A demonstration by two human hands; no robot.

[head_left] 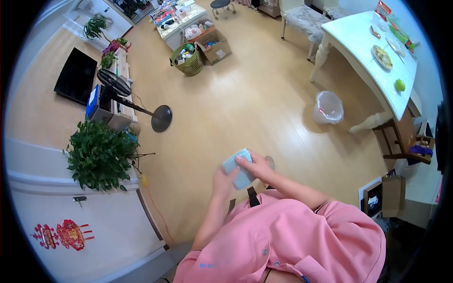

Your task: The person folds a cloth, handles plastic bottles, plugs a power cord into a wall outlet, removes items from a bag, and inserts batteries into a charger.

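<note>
A pale blue folded piece (243, 177), perhaps cloth, is held up in front of the waist of a pink shirt (302, 228), above the wooden floor (236, 113). The right hand (255, 166) is clamped on its far right edge, thumb pressed flat on the upper face. The left hand (224, 181) meets the left edge, but it is blurred, and I cannot tell whether its fingers close on the piece. Ahead to the right stands a lined bin (329, 109), near a white table (347, 34) bearing a green apple (400, 85). To the left are a leafy plant (100, 155) and a standing fan (127, 102). Farther off, a green basket (192, 66) sits beside a cardboard box (220, 54).
</note>
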